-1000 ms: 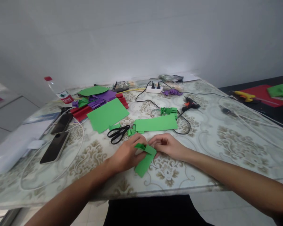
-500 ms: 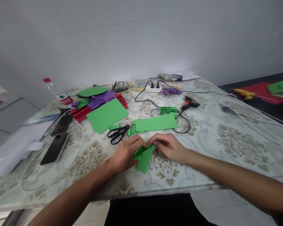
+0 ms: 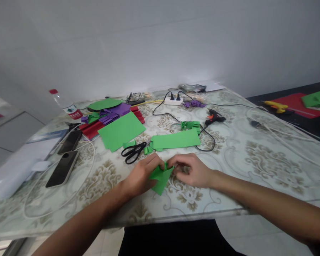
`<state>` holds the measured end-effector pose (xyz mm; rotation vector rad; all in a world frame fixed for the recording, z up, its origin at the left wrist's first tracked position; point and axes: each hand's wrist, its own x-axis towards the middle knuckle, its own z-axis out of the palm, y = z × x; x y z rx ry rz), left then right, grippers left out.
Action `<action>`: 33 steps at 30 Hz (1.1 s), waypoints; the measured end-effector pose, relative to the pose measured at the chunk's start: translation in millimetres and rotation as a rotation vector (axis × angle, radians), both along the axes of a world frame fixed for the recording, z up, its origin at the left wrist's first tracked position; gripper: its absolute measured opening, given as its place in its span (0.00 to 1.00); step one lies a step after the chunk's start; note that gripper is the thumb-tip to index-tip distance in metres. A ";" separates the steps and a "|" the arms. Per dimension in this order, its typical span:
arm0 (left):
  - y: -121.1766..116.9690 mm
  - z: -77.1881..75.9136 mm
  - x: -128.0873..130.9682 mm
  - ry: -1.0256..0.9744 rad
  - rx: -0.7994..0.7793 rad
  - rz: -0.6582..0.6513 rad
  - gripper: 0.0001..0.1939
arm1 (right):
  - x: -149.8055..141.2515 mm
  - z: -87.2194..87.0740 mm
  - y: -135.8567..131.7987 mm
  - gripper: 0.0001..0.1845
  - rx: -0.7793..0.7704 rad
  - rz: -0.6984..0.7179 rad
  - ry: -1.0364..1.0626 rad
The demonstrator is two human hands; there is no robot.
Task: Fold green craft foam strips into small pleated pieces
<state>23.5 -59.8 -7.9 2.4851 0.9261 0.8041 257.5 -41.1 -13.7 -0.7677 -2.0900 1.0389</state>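
Note:
Between my hands is a folded piece of green paper (image 3: pixel 160 181), its lower corner pointing toward me. My left hand (image 3: pixel 142 174) is closed on its left side, thumb and fingers pinching the top edge. The fingers of my right hand (image 3: pixel 190 170) are bent in a pinch at the paper's upper right corner. Just beyond lies a long green paper strip (image 3: pixel 176 139), with small green scraps (image 3: pixel 148 147) at its left end. Black-handled scissors (image 3: pixel 134 152) rest to the left, their blades partly under the scraps.
Green sheets (image 3: pixel 122 131) lie at the left by red folded paper (image 3: pixel 92 129) and purple pieces (image 3: pixel 110 116). Two phones (image 3: pixel 62 169), a cable and a bottle (image 3: pixel 66 105) are farther left. A black glue gun (image 3: pixel 214 117) and a power strip (image 3: pixel 173 101) stand at the back.
The green paper has been folded or turned a little, so its front flap looks broader and flatter. My right hand's fingers have shifted slightly at its corner.

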 end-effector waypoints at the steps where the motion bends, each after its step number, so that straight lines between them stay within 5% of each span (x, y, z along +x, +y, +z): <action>1: 0.2 -0.5 -0.2 -0.008 -0.008 -0.002 0.14 | -0.3 0.4 -0.1 0.10 0.002 0.005 0.003; 8: 0.1 0.0 0.8 -0.030 -0.034 -0.018 0.11 | -1.8 1.0 -0.8 0.04 0.018 0.002 0.037; 15: -1.5 6.8 6.5 -0.035 0.005 -0.071 0.07 | -0.2 -1.5 -1.2 0.08 -0.056 -0.006 0.045; 25: 0.6 5.2 6.1 0.003 -0.024 -0.155 0.06 | -3.2 1.7 10.7 0.10 -0.686 0.282 0.310; 33: 0.5 12.0 9.7 -0.099 -0.129 -0.186 0.10 | -2.0 1.0 11.9 0.09 -0.902 0.304 0.312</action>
